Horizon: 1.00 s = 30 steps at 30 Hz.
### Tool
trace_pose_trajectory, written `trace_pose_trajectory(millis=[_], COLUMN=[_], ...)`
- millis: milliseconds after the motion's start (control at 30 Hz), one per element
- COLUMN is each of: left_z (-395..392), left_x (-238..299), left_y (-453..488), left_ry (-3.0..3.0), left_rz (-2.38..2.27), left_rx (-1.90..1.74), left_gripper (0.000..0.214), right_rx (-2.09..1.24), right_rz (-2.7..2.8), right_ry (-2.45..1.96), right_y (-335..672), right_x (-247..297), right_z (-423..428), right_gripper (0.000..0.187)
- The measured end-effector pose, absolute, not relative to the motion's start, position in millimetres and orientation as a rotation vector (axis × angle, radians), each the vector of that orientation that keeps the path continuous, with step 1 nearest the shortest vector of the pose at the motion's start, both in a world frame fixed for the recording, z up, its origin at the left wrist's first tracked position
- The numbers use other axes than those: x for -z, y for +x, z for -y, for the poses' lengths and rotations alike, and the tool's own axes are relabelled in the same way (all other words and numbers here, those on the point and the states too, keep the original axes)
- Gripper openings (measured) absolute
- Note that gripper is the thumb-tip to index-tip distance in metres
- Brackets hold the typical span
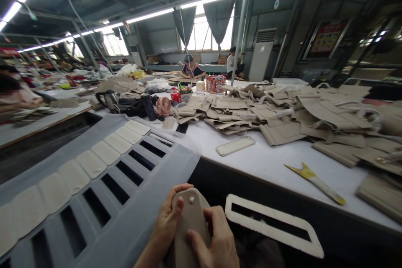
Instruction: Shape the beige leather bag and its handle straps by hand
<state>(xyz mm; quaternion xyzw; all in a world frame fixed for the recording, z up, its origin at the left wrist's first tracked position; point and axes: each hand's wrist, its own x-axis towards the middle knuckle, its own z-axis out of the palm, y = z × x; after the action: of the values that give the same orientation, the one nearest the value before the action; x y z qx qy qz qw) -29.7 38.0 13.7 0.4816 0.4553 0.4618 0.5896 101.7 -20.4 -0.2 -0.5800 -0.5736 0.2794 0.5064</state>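
A taupe leather panel (188, 226) with a rounded end and a small metal stud is between my hands, low in the middle of the view. My left hand (168, 217) wraps its left side, thumb near the stud. My right hand (218, 238) grips the right side, its thumb pressed on the panel's face. The panel's lower end runs out of view. Right of my hands is an off-white frame (266, 215) with a long slot. Beyond them, a similar narrow panel (235, 145) lies on the white table (216, 161).
Off-white rounded pieces (73, 176) lie in a row on the grey slotted surface (135, 201) at left. Taupe bag parts (282, 130) are heaped at right, near a yellow-stained spatula (317, 182). A pink fan (163, 106) and kettle (109, 99) stand farther back. Other people work beyond.
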Motion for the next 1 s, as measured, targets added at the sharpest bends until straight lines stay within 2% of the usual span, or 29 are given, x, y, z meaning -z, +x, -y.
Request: trace_pose_trajectory(millis=[167, 400, 700, 933, 1000], left_z=[-36.4, -35.9, -37.3, -40.0, -40.9], left_x=[-14.4, -16.1, -16.0, -15.9, -15.1], left_y=[-25.2, -24.4, -26.4, -30.0, -36.6], left_ry=[1.119, 1.179, 1.147, 1.170, 1.136], left_rz=[-1.153, -1.226, -1.288, -1.378, -1.420], left_rx=[-1.146, -1.097, -1.096, -1.082, -1.106], left_gripper=[0.048, 0.038, 0.041, 0.041, 0.044], right_rx=[-0.593, -0.760, -0.893, -0.895, -0.907], right_rz=[1.413, 1.333, 1.291, 1.386, 1.456], right_ry=[-1.376, -1.426, -1.519, -1.582, -1.518], right_y=[98.7, 103.4, 102.1, 104.7, 114.7], right_x=[3.9, -5.2, -16.1, -17.7, -9.2], right_z=[21.1, 10.3, -11.3, -17.7, -8.1], right_gripper=[0.023, 0.006, 0.031, 0.037, 0.033])
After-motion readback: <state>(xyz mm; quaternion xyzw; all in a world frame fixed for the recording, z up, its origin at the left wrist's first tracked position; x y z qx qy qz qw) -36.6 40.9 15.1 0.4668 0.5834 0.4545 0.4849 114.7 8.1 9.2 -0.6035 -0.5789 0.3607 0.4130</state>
